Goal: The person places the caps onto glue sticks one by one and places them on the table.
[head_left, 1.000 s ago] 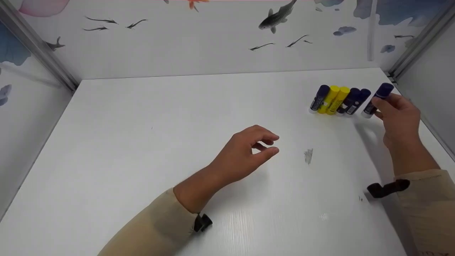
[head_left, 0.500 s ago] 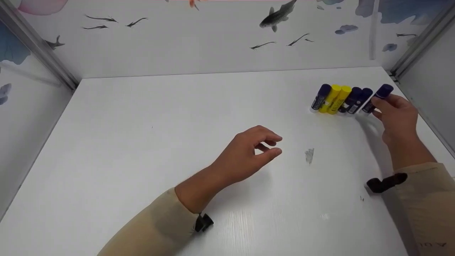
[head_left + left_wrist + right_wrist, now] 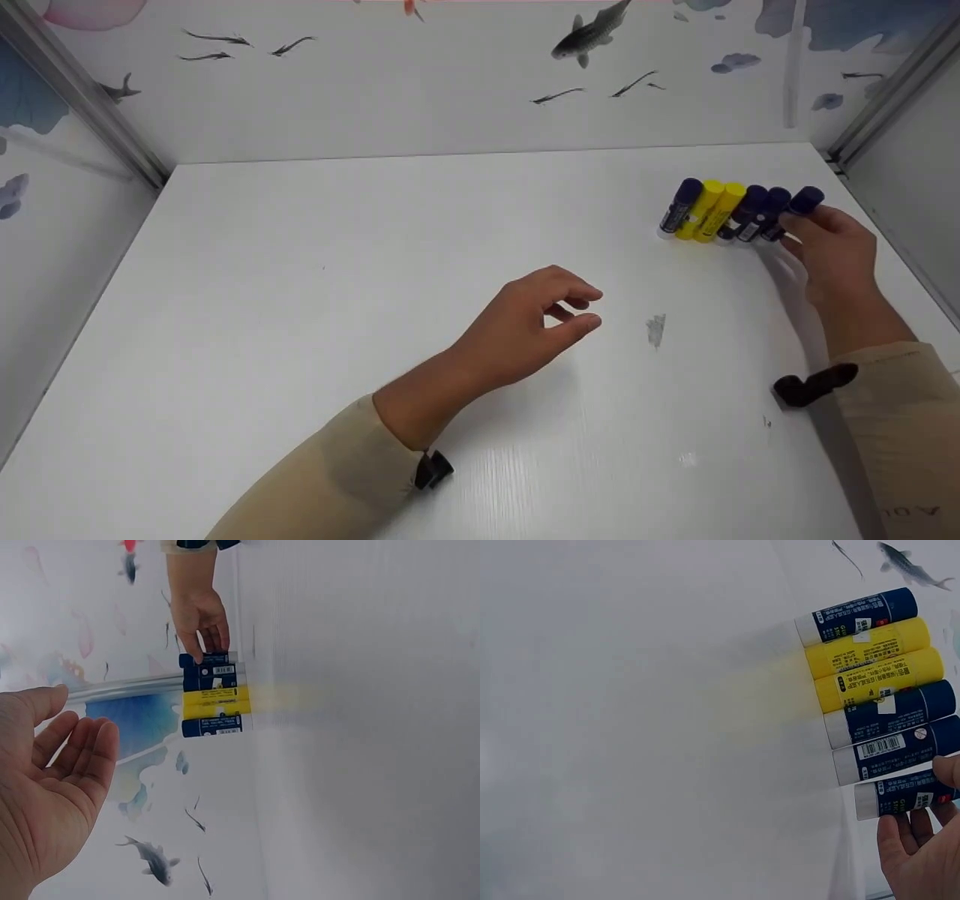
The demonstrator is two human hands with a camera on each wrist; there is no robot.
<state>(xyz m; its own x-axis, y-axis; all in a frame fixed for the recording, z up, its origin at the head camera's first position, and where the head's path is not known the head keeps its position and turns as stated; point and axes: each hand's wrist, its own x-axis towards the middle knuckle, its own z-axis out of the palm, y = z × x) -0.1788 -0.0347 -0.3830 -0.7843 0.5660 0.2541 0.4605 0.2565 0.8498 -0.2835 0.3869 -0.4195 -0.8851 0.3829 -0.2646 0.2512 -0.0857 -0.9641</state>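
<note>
At the right end of a row of standing glue sticks, my right hand (image 3: 841, 251) pinches a dark blue glue stick (image 3: 906, 796) between thumb and fingers. A narrow gap parts it from the neighbouring blue glue stick (image 3: 892, 748) in the right wrist view; whether its white base touches the table cannot be told. Two yellow glue sticks (image 3: 721, 212) stand side by side further left, with a blue glue stick (image 3: 681, 208) at the left end. Over the middle of the table hovers my left hand (image 3: 529, 322), fingers loosely bent, thumb apart, holding nothing.
The white table (image 3: 300, 300) runs back to a panel (image 3: 420, 97) printed with fish. Side panels with metal corner posts (image 3: 874, 97) border it. A grey smudge (image 3: 655, 331) marks the tabletop in front of the row.
The right hand has brought the blue glue stick leftward, narrowing the gap to the row, and its top now sits slightly lower. The left hand has hardly moved.
</note>
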